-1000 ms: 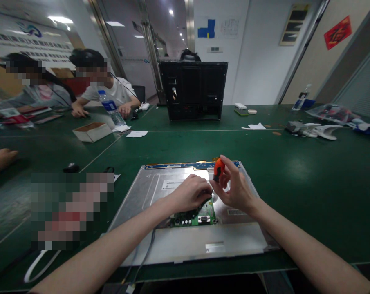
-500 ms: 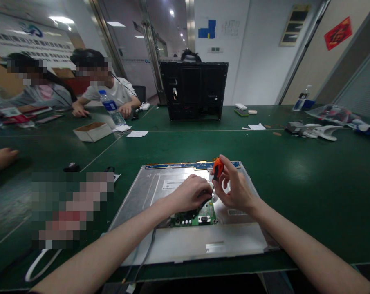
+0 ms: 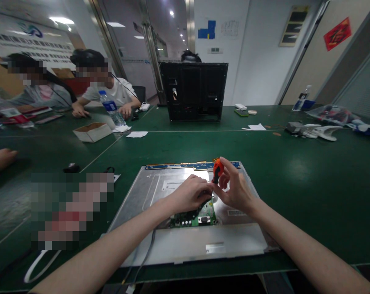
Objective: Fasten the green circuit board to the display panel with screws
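Two hands meet over the metal panel (image 3: 185, 245) that lies flat on the green table (image 3: 310, 183) in the head view, the only view we have. Our right hand (image 3: 236, 190) is clamped on the orange-handled screwdriver (image 3: 218, 170), fingers wrapped about its grip; the tool stands almost upright, its tip pointing down at the panel just beyond the green circuit board (image 3: 200, 216). Our left hand (image 3: 191, 194) is curled shut, fingertips pressed down at the far edge of that board and touching the right hand's fingers; whether it pinches anything we cannot tell. The board sits on the panel near its middle, partly under the left hand. A grey cable (image 3: 144, 257) runs off the panel's near edge. Beyond the panel, well apart, a black frame (image 3: 193, 90) stands upright. Left of the panel, other people sit by a water bottle (image 3: 111, 108) and a small cardboard box (image 3: 92, 131).
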A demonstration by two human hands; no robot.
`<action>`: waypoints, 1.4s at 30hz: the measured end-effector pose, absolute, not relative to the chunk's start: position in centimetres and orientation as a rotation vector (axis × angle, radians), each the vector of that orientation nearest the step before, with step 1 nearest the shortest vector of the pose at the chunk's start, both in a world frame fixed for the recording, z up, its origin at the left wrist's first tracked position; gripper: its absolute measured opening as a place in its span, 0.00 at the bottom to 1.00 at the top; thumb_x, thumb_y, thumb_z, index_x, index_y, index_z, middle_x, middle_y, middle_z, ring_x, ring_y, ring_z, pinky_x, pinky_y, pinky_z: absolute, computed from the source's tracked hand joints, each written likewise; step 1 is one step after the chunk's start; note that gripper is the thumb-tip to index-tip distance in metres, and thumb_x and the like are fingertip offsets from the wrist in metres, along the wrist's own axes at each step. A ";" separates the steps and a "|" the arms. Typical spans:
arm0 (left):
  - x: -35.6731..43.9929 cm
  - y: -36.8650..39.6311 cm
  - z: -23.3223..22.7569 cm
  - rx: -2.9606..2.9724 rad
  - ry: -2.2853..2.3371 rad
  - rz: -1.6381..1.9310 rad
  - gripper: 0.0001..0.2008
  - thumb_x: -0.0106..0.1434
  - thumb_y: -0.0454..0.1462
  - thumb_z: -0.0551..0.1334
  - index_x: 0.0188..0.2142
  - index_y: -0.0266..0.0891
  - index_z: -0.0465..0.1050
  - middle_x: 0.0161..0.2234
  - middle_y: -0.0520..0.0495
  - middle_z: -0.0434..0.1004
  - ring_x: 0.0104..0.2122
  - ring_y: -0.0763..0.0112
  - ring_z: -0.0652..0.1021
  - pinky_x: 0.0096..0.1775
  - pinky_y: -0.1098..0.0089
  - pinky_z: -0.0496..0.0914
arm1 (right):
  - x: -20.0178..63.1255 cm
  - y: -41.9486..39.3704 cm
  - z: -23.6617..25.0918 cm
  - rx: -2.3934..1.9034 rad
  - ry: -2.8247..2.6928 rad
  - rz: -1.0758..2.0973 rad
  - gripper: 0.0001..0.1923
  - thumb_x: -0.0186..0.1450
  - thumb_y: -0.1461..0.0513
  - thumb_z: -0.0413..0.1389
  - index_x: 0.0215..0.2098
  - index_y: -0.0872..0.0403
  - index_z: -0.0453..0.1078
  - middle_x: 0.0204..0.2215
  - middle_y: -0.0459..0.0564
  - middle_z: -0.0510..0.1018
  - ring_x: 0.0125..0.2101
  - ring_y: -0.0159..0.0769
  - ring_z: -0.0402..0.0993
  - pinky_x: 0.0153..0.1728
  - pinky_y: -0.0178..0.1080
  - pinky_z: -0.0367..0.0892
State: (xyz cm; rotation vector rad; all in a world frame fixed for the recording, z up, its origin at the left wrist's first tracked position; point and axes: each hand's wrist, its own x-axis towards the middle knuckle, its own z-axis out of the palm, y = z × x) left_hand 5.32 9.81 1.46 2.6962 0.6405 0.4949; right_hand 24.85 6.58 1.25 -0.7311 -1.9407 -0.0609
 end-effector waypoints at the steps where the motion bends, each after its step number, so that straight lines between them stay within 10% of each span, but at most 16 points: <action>1: 5.3 9.8 1.5 2.700 0.637 0.496 0.03 0.64 0.31 0.61 0.36 0.38 0.73 0.33 0.49 0.79 0.35 0.67 0.78 0.44 0.64 0.65 | 24.8 6.5 1.3 -0.731 -1.942 -0.055 0.38 0.70 0.61 0.53 0.70 0.50 0.37 0.25 0.41 0.70 0.17 0.28 0.66 0.15 0.30 0.60; 42: 5.3 9.8 1.2 2.693 0.656 0.486 0.04 0.64 0.33 0.60 0.37 0.38 0.74 0.35 0.47 0.80 0.37 0.65 0.77 0.44 0.63 0.65 | 24.9 6.5 1.6 -0.763 -1.944 -0.051 0.36 0.69 0.63 0.53 0.69 0.50 0.41 0.22 0.38 0.69 0.15 0.28 0.66 0.15 0.30 0.61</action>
